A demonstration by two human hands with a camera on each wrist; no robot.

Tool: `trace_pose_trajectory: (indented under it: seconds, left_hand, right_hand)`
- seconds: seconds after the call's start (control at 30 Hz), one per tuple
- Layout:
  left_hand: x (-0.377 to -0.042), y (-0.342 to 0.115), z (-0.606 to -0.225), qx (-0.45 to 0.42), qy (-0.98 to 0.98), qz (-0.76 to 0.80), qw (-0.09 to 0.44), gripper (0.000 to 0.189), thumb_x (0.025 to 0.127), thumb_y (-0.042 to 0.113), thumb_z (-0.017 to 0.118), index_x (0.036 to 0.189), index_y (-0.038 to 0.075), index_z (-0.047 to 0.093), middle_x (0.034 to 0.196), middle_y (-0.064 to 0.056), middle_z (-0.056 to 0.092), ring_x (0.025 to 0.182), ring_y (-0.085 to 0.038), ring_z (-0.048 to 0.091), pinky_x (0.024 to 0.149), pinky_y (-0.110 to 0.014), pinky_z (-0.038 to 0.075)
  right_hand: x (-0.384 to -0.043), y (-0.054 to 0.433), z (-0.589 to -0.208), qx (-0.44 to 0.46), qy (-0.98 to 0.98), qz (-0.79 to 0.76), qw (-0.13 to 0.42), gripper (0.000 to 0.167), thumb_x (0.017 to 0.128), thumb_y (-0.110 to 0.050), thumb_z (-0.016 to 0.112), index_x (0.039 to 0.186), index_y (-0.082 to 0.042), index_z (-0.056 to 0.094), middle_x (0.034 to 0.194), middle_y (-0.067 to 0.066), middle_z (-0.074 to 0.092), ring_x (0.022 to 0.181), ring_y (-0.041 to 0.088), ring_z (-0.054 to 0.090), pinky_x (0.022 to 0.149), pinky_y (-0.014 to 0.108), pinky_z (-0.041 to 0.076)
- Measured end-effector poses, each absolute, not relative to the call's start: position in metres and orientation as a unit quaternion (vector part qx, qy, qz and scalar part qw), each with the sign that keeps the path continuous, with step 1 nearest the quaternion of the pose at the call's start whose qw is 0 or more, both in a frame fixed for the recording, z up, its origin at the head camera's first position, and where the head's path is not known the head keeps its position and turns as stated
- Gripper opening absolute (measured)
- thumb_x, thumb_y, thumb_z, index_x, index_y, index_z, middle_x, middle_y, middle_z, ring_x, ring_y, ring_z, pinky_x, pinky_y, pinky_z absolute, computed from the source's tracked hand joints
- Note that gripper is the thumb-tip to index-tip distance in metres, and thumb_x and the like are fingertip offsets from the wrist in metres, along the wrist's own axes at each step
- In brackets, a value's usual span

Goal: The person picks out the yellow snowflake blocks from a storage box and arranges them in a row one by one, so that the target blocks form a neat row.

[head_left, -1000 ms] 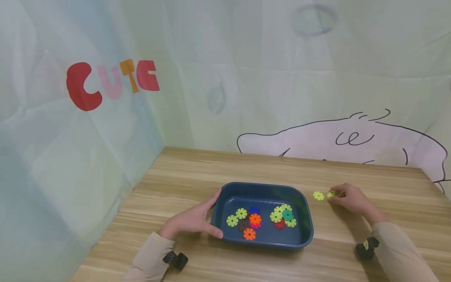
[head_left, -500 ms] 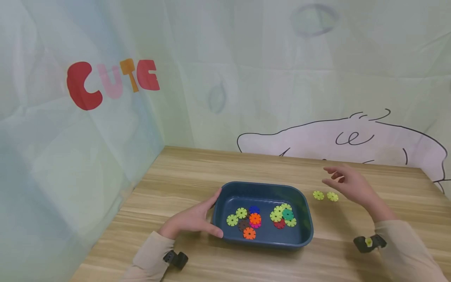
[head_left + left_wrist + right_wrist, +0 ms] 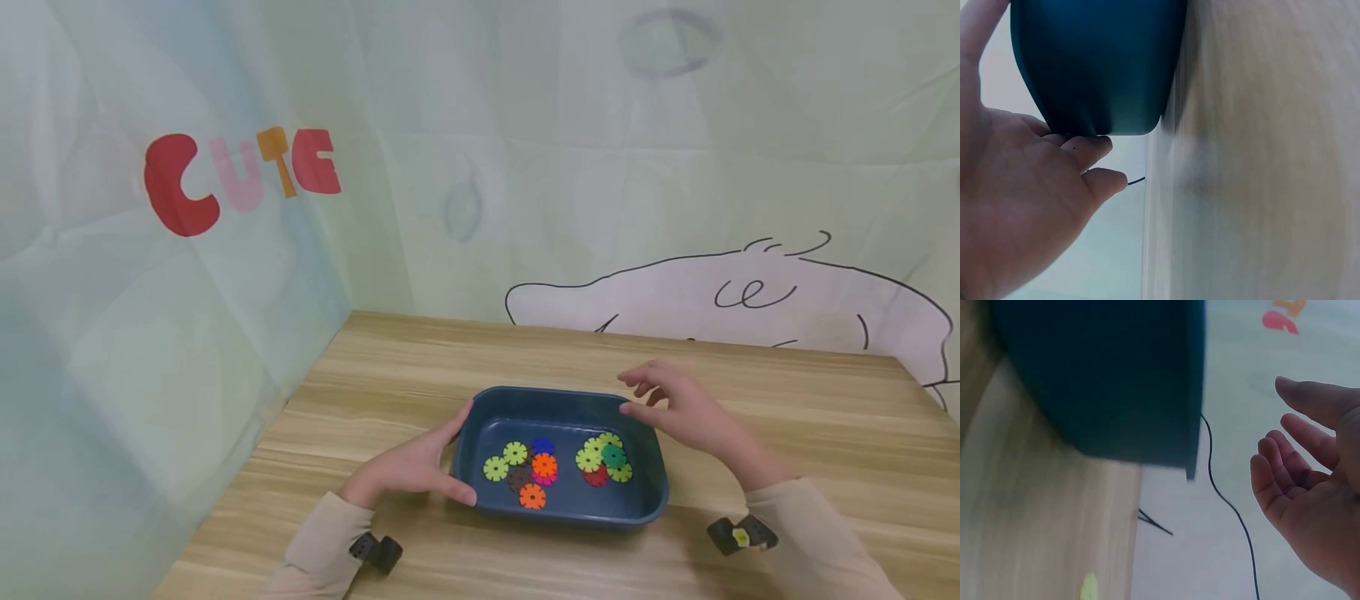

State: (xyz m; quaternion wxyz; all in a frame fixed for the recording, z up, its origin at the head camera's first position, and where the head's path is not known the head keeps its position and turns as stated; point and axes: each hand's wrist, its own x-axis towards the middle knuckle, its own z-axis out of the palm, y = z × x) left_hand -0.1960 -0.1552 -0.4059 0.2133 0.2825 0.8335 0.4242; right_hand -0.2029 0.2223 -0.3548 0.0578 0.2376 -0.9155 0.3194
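Observation:
A dark blue plastic tub [image 3: 562, 508] stands on the wooden table, with several colourful notched discs lying in it. At its left end is a cluster with yellow-green, orange, brown, blue and pink discs [image 3: 543, 465]; toward its right end lie yellow-green, red and teal ones [image 3: 613, 456]. My left hand [image 3: 408, 467] holds the tub's left end, thumb at the near corner and fingers at the far one. Over the tub's far right corner hovers my right hand [image 3: 686, 408], fingers loosely bent and nothing between them. In the right wrist view, a yellow disc [image 3: 1089, 587] shows on the table.
Wood-grain table [image 3: 405, 358] extends around the tub. A pale fabric backdrop [image 3: 480, 150] hangs behind and to the left, with coloured letters [image 3: 180, 185] and a line-drawn animal [image 3: 750, 300]. Each wrist carries a small black camera [image 3: 377, 552].
My right hand let go of a yellow disc beside another one right of the tub, lifted, then moved left over the tub's edge, where it covers both discs. The left hand stayed put.

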Motion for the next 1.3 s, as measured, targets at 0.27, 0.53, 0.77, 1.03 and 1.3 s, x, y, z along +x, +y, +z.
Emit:
trace_pose_trajectory:
  seconds: [0.27, 0.53, 0.77, 1.03, 1.3]
  left_hand:
    - [-0.196, -0.155, -0.406, 0.279, 0.836, 0.421, 0.214, 0.127, 0.071, 0.044, 0.084, 0.155, 0.009, -0.006, 0.162, -0.012, -0.003, 0.147, -0.031, 0.004, 0.117, -0.052, 0.015]
    - [-0.195, -0.156, -0.407, 0.277, 0.838, 0.419, 0.215, 0.126, 0.072, 0.043, 0.084, 0.155, 0.009, -0.006, 0.161, -0.013, -0.003, 0.147, -0.032, 0.005, 0.117, -0.052, 0.015]
    - [-0.196, -0.155, -0.408, 0.273, 0.836, 0.423, 0.218, 0.125, 0.073, 0.042, 0.083, 0.155, 0.010, -0.006, 0.162, -0.011, -0.002, 0.147, -0.032, 0.005, 0.117, -0.053, 0.015]
    - [-0.195, -0.155, -0.406, 0.273, 0.838, 0.420, 0.216, 0.125, 0.073, 0.041, 0.083, 0.155, 0.012, -0.006, 0.162, -0.012, -0.003, 0.147, -0.032, 0.005, 0.117, -0.054, 0.015]
    - [-0.195, -0.155, -0.406, 0.271, 0.837, 0.422, 0.218, 0.125, 0.073, 0.040, 0.084, 0.155, 0.012, -0.006, 0.162, -0.013, -0.004, 0.147, -0.032, 0.004, 0.117, -0.054, 0.014]
  right_hand:
    - [-0.201, 0.197, -0.372, 0.281, -0.901, 0.331, -0.007, 0.038, 0.083, -0.014, 0.076, 0.117, -0.001, 0.064, 0.107, 0.012, 0.063, 0.092, 0.026, 0.062, 0.077, 0.032, 0.057]
    - [-0.206, 0.185, -0.387, 0.308, -0.895, 0.314, -0.069, 0.038, 0.084, -0.018, 0.075, 0.117, -0.001, 0.064, 0.106, 0.011, 0.064, 0.094, 0.024, 0.062, 0.080, 0.038, 0.056]
    - [-0.212, 0.180, -0.392, 0.323, -0.891, 0.305, -0.094, 0.036, 0.083, -0.016, 0.075, 0.114, 0.000, 0.066, 0.103, 0.009, 0.065, 0.093, 0.023, 0.061, 0.078, 0.033, 0.056]
    - [-0.216, 0.175, -0.394, 0.308, -0.889, 0.299, -0.160, 0.034, 0.081, -0.013, 0.076, 0.113, -0.005, 0.068, 0.107, 0.006, 0.064, 0.096, 0.022, 0.058, 0.078, 0.035, 0.054]
    - [-0.217, 0.172, -0.396, 0.296, -0.894, 0.285, -0.179, 0.030, 0.077, -0.009, 0.079, 0.106, -0.006, 0.071, 0.103, 0.002, 0.063, 0.094, 0.021, 0.058, 0.081, 0.038, 0.054]
